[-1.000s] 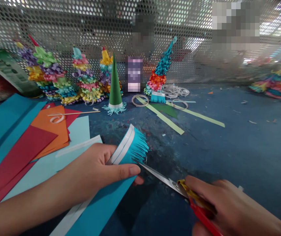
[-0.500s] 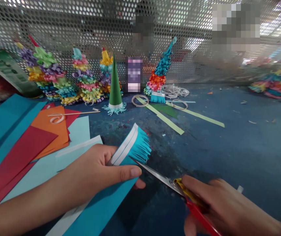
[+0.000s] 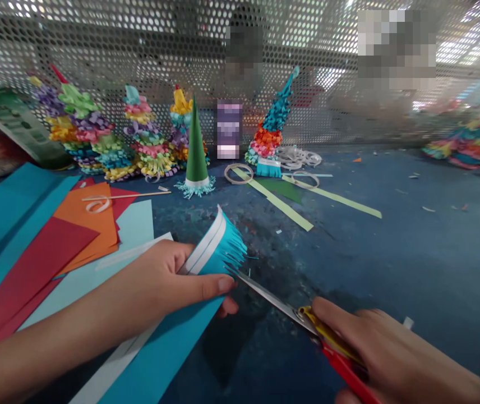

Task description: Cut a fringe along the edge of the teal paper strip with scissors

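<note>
Currently, a blue paper strip (image 3: 172, 343) in the left hand (image 3: 176, 280), scissors (image 3: 271, 298) in the right hand (image 3: 385, 345)

At the middle of the frame, the left hand pinches the blue paper strip, with the thumb lying across its upper face. From there the strip runs down to the bottom edge of the frame. A white band follows one long side; beyond the thumb, the other side is cut into a fringe (image 3: 235, 241). At the lower right, the right hand grips the red and yellow handles (image 3: 336, 350) of the scissors. Their blade points to the upper left, and its tip is at the fringe, close to the left thumb. Whether the blades are fully together, I cannot tell.

On the left side of the frame, blue, red and orange sheets (image 3: 86, 224) overlap, and a thin stick (image 3: 139, 194) lies over the orange ones. In the upper middle, a green cone (image 3: 197, 151) stands upright, having light blue fringe around its base. To its right, one pale green strip (image 3: 284, 207) lies beside a ring (image 3: 226, 173).
</note>
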A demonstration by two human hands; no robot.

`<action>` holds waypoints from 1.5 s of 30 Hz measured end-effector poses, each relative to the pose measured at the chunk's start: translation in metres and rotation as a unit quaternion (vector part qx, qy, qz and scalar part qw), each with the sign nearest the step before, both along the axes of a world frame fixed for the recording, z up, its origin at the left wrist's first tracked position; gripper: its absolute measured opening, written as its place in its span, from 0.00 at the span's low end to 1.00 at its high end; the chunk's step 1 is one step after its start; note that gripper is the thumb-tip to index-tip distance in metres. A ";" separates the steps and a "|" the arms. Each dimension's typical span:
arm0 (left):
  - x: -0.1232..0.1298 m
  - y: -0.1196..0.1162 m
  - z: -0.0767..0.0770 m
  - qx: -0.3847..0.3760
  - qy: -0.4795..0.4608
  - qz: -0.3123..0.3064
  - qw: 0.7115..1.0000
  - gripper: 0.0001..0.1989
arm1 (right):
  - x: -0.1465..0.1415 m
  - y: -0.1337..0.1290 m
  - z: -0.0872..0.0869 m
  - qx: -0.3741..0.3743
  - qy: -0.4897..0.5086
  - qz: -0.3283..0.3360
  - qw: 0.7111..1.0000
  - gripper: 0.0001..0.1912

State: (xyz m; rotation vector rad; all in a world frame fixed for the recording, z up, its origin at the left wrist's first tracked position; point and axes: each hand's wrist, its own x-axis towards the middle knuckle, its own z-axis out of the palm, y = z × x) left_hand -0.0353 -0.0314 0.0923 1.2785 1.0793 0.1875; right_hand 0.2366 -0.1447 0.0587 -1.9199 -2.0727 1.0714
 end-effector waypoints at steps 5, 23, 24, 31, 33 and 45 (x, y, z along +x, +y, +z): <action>-0.003 0.000 -0.001 0.009 0.018 -0.012 1.000 0.13 | -0.004 0.001 0.004 -0.020 0.001 -0.003 1.000 0.17; -0.004 0.001 -0.010 0.023 0.025 -0.012 0.999 0.15 | -0.020 0.017 0.022 -0.191 -0.055 0.000 0.980 0.07; -0.005 0.001 -0.010 0.022 0.029 -0.013 0.999 0.15 | -0.020 0.019 0.022 -0.197 -0.042 -0.001 0.979 0.07; -0.008 0.003 -0.009 0.012 0.024 -0.035 0.999 0.15 | -0.014 0.015 0.020 -0.169 -0.059 0.002 0.984 0.08; -0.007 0.004 -0.009 0.018 0.018 -0.036 0.999 0.14 | -0.013 0.013 0.018 -0.143 -0.073 0.017 0.987 0.08; -0.006 0.002 -0.005 0.055 0.022 -0.039 0.997 0.14 | -0.008 0.020 0.003 -0.146 0.029 0.037 0.988 0.07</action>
